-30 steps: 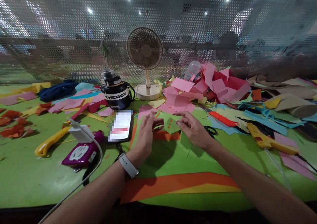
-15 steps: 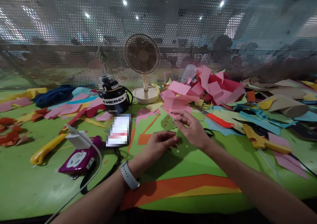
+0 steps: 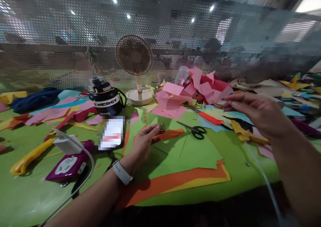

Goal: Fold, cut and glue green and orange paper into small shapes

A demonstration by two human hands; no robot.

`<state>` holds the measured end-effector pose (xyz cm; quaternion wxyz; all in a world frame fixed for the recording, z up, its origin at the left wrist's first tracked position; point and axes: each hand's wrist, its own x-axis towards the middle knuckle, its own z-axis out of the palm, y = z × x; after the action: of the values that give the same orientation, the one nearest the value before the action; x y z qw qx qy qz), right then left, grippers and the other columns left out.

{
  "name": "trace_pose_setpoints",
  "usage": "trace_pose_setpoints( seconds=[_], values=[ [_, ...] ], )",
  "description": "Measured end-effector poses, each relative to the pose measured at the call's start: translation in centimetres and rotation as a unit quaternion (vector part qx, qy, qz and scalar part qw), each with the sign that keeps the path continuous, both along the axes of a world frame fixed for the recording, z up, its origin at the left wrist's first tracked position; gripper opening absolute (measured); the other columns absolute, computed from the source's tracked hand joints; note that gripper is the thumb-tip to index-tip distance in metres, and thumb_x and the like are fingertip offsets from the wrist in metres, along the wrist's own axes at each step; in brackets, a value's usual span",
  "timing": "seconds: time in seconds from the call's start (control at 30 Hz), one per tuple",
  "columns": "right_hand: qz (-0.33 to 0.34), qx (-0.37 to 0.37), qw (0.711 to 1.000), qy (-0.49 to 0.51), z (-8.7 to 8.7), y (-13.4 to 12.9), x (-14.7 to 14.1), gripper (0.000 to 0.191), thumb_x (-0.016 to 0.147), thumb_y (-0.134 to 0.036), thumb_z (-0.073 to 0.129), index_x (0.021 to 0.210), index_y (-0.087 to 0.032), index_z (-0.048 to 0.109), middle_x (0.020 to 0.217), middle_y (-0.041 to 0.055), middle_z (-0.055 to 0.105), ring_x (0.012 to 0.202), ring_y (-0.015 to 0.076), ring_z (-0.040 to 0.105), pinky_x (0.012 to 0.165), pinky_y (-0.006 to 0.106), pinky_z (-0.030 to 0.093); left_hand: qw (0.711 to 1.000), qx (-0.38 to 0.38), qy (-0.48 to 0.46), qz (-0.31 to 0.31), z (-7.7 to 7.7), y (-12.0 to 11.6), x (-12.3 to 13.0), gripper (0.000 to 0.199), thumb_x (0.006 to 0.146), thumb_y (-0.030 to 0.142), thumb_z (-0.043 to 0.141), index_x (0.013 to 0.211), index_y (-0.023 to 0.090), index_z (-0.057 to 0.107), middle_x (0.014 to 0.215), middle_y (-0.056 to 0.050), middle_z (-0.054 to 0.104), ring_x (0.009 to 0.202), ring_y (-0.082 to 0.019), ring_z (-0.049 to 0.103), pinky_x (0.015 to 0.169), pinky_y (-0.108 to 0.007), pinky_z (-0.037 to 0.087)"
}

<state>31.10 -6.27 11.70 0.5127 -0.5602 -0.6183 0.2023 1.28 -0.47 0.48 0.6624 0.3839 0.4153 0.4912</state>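
Right hand [image 3: 257, 110] has swung from over the green sheets [image 3: 200, 153] to their 2 o'clock; scissors [image 3: 194, 129] now show whole. Left to right, 1 phone [image 3: 112, 134] at 10 o'clock, probably set aside off the sheets. 1 fan [image 3: 134, 54] at 11, likely back for airflow. Left hand [image 3: 142, 141] at 10, fingertips pinched by 1 orange strip [image 3: 173, 134]; can't tell if grasping it. 1 scissors at 1, on the sheets, likely for reach. 1 glue gun [image 3: 242, 133] at 2, below the right hand, fingertips close; can't tell if holding anything. Sheets overlap, count unclear.
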Motion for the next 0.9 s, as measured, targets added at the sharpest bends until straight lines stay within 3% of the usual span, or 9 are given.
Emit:
trace_pose_setpoints(
  seconds=[0.1, 0.2, 0.3, 0.4, 0.53, 0.7, 0.9],
  values=[
    [-0.058, -0.122, 0.972, -0.191, -2.7, -2.3, 5.4, 0.029, 0.074, -0.042, 0.062, 0.096, -0.025, 0.071, 0.1, 0.0104, 0.073, 0.091, 0.0332, 0.069, 0.082, 0.051, 0.055, 0.999, -0.001, -0.027, 0.023, -0.3, 0.2, 0.0, 0.026, 0.058, 0.035, 0.086, 0.077, 0.02, 0.076, 0.08, -0.003, 0.073, 0.077, -0.016, 0.067, 0.06, -0.021, 0.047],
    [-0.083, -0.177, 0.897, -0.395, -5.6, -4.3, 9.4, 0.042, 0.069, -0.027, 0.058, 0.108, -0.02, 0.069, 0.116, 0.0157, 0.069, 0.107, 0.0375, 0.064, 0.094, 0.052, 0.049, 0.998, -0.006, -0.037, 0.044, -0.6, 0.5, -0.1, 0.029, 0.055, 0.033, 0.088, 0.077, 0.019, 0.076, 0.081, -0.004, 0.074, 0.075, -0.016, 0.068, 0.058, -0.02, 0.047],
    [-0.096, -0.219, 0.822, -0.517, -7.7, -5.1, 11.0, 0.058, 0.065, -0.016, 0.051, 0.121, -0.013, 0.064, 0.122, 0.0189, 0.066, 0.113, 0.0366, 0.061, 0.095, 0.05, 0.049, 0.998, -0.012, -0.029, 0.053, -0.9, 0.7, -0.1, 0.03, 0.052, 0.032, 0.089, 0.077, 0.019, 0.077, 0.081, -0.003, 0.074, 0.075, -0.014, 0.067, 0.058, -0.019, 0.047],
    [-0.103, -0.214, 0.784, -0.574, -8.8, -4.9, 11.2, 0.059, 0.069, -0.013, 0.047, 0.127, -0.012, 0.059, 0.119, 0.0174, 0.066, 0.107, 0.0327, 0.064, 0.091, 0.046, 0.052, 0.998, -0.014, -0.018, 0.051, -0.9, 0.7, 0.0, 0.031, 0.051, 0.032, 0.09, 0.076, 0.019, 0.077, 0.079, -0.002, 0.074, 0.074, -0.013, 0.067, 0.057, -0.018, 0.047],
    [-0.134, -0.183, 0.778, -0.586, -9.1, -4.3, 11.1, 0.055, 0.074, -0.014, 0.048, 0.127, -0.015, 0.06, 0.11, 0.0157, 0.066, 0.098, 0.0295, 0.066, 0.085, 0.039, 0.053, 0.999, -0.008, -0.008, 0.051, -0.5, 0.4, 0.2, 0.027, 0.053, 0.031, 0.089, 0.074, 0.018, 0.077, 0.076, -0.002, 0.073, 0.073, -0.014, 0.066, 0.057, -0.019, 0.048],
    [-0.177, -0.111, 0.797, -0.567, -9.8, -4.5, 11.3, 0.041, 0.078, -0.018, 0.048, 0.115, -0.018, 0.066, 0.103, 0.015, 0.061, 0.097, 0.0298, 0.061, 0.087, 0.039, 0.049, 0.999, -0.011, -0.006, 0.053, 0.1, 0.1, 0.5, 0.024, 0.055, 0.031, 0.087, 0.072, 0.017, 0.076, 0.074, -0.003, 0.072, 0.072, -0.015, 0.065, 0.057, -0.021, 0.048],
    [-0.309, -0.036, 0.814, -0.49, -10.4, -4.1, 11.1, 0.03, 0.083, -0.025, 0.047, 0.103, -0.012, 0.065, 0.097, 0.0203, 0.06, 0.099, 0.0318, 0.057, 0.089, 0.039, 0.048, 0.999, -0.01, -0.02, 0.042, 0.1, 0.0, 0.4, 0.024, 0.058, 0.031, 0.086, 0.076, 0.018, 0.077, 0.076, -0.003, 0.072, 0.073, -0.015, 0.065, 0.059, -0.023, 0.049]
  ],
)
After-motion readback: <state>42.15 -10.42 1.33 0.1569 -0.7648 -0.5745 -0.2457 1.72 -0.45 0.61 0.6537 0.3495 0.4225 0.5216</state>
